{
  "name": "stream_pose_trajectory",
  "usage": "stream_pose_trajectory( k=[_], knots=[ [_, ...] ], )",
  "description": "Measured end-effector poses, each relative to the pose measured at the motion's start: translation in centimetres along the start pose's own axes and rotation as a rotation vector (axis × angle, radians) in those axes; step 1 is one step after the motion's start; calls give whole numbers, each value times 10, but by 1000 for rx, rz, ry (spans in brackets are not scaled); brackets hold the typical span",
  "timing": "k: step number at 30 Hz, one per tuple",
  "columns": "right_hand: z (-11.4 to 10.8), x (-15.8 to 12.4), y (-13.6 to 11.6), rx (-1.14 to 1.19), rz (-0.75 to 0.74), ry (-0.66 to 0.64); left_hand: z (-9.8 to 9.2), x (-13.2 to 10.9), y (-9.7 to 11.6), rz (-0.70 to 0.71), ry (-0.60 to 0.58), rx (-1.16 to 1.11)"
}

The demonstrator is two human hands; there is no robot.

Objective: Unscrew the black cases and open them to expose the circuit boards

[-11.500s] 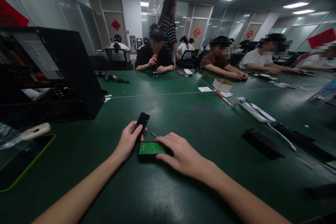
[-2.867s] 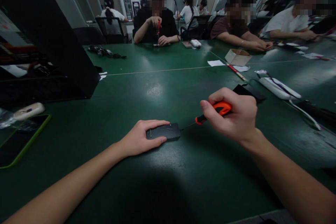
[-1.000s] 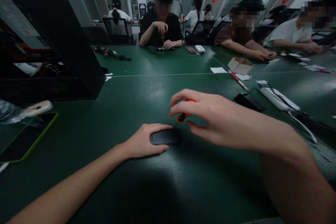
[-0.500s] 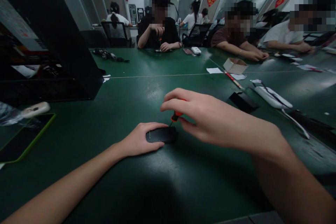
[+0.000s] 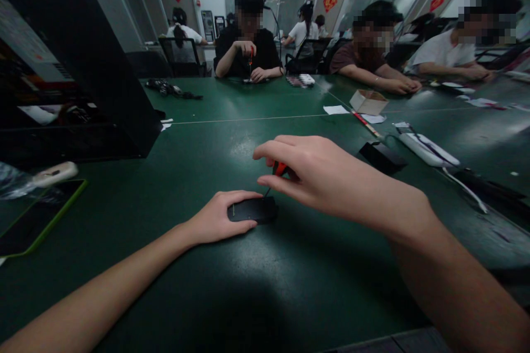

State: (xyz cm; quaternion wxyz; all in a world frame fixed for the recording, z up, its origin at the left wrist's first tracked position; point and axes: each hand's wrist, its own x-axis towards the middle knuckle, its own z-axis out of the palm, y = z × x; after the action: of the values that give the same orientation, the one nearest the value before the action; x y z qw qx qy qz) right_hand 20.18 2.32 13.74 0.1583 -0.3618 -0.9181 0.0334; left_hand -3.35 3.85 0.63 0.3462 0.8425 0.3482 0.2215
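On the green table lies a small black oblong device with rounded ends (image 5: 253, 210), its exact kind unclear. My left hand (image 5: 215, 218) grips its left end, thumb along the near side and fingers along the far side. Above its far right edge, my right hand (image 5: 306, 168) holds a screwdriver (image 5: 280, 169) with a red and black handle. The thin shaft slants down to the device's far edge; whether the tip sits in a screw is too small to tell. The right fingers partly hide the handle.
Left stand a large black case (image 5: 124, 83) and a green-edged phone (image 5: 41, 218). To the right are a black box (image 5: 383, 157), a white power strip (image 5: 428, 146) and a small carton (image 5: 368, 102). Across the table a person (image 5: 248, 55) holds another screwdriver.
My right fingers have shifted around the screwdriver handle, the thumb now higher and covering more of it. My left hand stays on the black device. The view has moved slightly.
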Motion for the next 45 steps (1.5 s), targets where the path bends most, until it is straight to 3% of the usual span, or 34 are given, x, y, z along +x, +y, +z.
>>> stream_pose_trajectory(
  k=[9,14,35,45],
  knots=[
    [-8,-2,-3,207,-147,82,1,0,-2,25,20,4],
    [-3,1,-6,238,-189,57,2,0,-2,27,19,-24],
    [1,2,-6,239,-194,42,4,1,-3,66,36,-34],
    [-4,-1,-9,182,-205,-43,4,0,-2,52,44,-34]
  ],
)
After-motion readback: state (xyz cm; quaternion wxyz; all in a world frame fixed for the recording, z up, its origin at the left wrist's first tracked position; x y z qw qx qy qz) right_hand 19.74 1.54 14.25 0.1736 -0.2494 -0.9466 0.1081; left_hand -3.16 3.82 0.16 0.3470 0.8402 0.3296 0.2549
